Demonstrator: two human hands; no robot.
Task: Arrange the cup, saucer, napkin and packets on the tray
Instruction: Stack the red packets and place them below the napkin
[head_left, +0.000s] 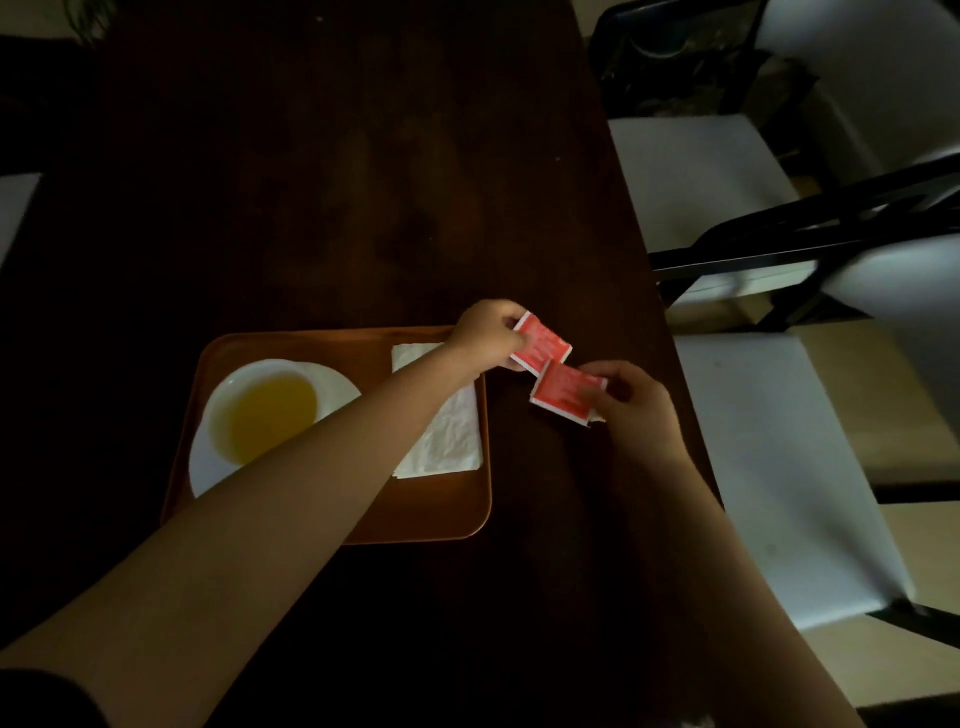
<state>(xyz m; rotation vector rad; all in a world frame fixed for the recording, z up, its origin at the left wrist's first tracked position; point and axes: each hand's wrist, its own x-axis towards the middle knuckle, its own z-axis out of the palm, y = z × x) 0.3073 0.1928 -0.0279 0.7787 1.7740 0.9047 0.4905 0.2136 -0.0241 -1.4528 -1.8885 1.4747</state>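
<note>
Left hand (488, 335) pinches one red packet (543, 347), long axis angled toward the far left; right hand (631, 402) grips a second packet (566, 397), both just beyond the tray's (431, 509) right edge. One cup (262, 410), one saucer (208, 467), apparently one napkin (447, 436) occupy the tray on a dark, dimly lit table (363, 182).

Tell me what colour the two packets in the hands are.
Red with white edges: one packet in the left hand, the other in the right hand. Head view.

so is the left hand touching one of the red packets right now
Touching. The head view shows the left hand pinching the upper red packet by its edge, fingers overlapping it, just past the tray's right rim.
</note>
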